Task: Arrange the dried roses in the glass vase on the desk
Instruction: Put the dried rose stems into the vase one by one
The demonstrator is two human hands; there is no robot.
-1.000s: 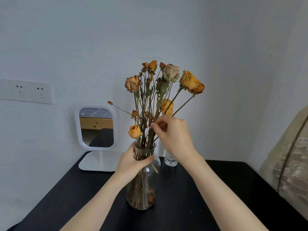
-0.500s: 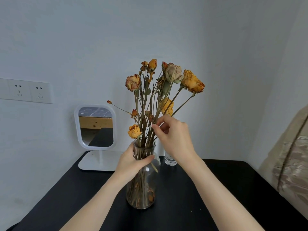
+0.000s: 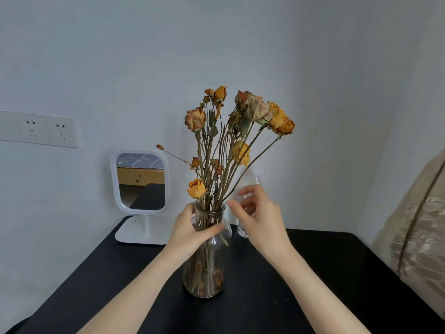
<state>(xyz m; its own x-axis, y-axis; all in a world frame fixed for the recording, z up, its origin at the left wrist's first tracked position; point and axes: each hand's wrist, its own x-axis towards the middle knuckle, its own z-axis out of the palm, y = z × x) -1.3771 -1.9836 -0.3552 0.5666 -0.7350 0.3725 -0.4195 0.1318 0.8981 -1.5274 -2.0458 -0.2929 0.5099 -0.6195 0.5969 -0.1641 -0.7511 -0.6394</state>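
Note:
A clear glass vase stands on the black desk, holding a bunch of dried orange and beige roses whose stems fan upward. My left hand is wrapped around the vase's neck. Just right of the stems, beside the vase's rim, my right hand hovers with fingers spread and nothing in them. It is apart from the stems.
A white standing mirror sits at the back left of the desk by the wall. A small clear glass bottle stands behind my right hand. Beige bedding rises at the right edge. Wall sockets are on the left.
My right hand has let go of the rose stems, dropped lower and to the right, and spread its fingers. The left hand stays on the vase neck.

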